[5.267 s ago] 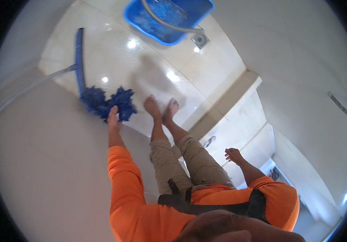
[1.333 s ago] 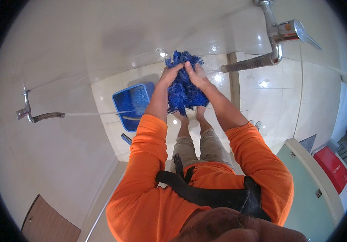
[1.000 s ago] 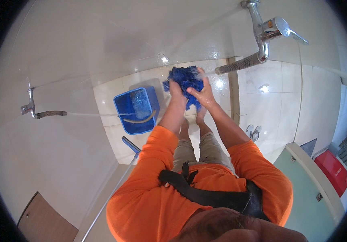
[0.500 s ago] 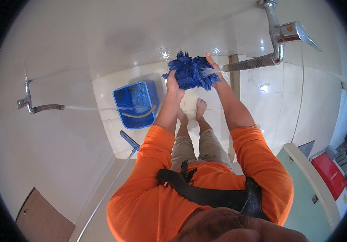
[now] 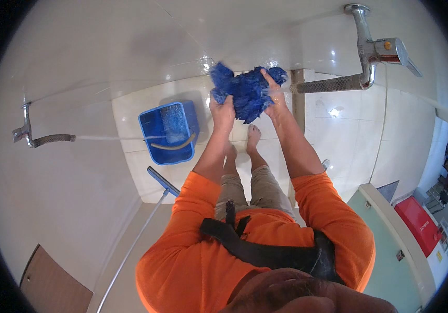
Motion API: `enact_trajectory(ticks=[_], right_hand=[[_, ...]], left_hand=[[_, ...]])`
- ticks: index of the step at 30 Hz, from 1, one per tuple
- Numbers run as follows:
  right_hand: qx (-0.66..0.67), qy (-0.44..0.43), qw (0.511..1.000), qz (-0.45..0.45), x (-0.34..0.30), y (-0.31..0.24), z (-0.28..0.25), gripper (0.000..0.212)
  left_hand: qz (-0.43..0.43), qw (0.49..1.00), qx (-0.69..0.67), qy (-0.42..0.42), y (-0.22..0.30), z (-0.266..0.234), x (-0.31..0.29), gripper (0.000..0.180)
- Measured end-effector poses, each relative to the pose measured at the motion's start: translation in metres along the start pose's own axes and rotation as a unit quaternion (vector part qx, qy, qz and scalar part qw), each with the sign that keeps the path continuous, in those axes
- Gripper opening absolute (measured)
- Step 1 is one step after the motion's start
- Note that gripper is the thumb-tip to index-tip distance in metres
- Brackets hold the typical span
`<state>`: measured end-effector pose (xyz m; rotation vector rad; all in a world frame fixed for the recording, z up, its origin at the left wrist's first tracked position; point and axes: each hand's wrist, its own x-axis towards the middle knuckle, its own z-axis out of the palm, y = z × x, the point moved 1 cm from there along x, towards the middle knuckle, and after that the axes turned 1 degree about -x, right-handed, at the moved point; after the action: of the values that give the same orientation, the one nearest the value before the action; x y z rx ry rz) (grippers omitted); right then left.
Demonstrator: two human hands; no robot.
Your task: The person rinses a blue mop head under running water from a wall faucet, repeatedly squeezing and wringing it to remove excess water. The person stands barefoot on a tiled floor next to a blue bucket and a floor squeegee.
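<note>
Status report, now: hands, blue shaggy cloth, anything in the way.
Left hand and right hand gripping blue shaggy cloth. Cloth by braided hose, water spraying toward it. No visible block; blue bucket stands apart, to the left.

The head camera looks steeply down over the orange shirt; the left hand and right hand are rather near, the floor farther, and the dim right edge seems unclear.

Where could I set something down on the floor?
Right of the beige curb, pale tiles look bare between the right-side hose and the sandal. Left is crowded: bucket, squeegee, feet, left hand and right hand holding blue shaggy cloth.
</note>
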<state>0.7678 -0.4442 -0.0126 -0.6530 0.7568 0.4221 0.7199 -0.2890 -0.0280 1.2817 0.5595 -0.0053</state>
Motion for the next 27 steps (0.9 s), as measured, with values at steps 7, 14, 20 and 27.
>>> enact_trajectory(ticks=[7, 14, 20, 27], right_hand=[[0.083, -0.203, 0.973, 0.077, 0.038, 0.017, -0.049, 0.036], [0.030, -0.199, 0.965, 0.168, 0.001, -0.020, 0.018, 0.050], [-0.094, -0.191, 0.960, 0.183, 0.008, -0.021, 0.005, 0.051], [-0.446, -0.147, 0.873, 0.129, 0.026, -0.020, -0.024, 0.052]], left_hand=[[0.364, 0.878, 0.267, -0.160, 0.064, 0.013, -0.030, 0.036], [0.307, 0.914, 0.220, -0.147, 0.087, 0.010, -0.045, 0.052], [0.424, 0.756, 0.357, -0.349, 0.102, 0.020, -0.043, 0.047], [0.428, 0.691, 0.296, -0.502, 0.062, 0.035, -0.042, 0.062]])
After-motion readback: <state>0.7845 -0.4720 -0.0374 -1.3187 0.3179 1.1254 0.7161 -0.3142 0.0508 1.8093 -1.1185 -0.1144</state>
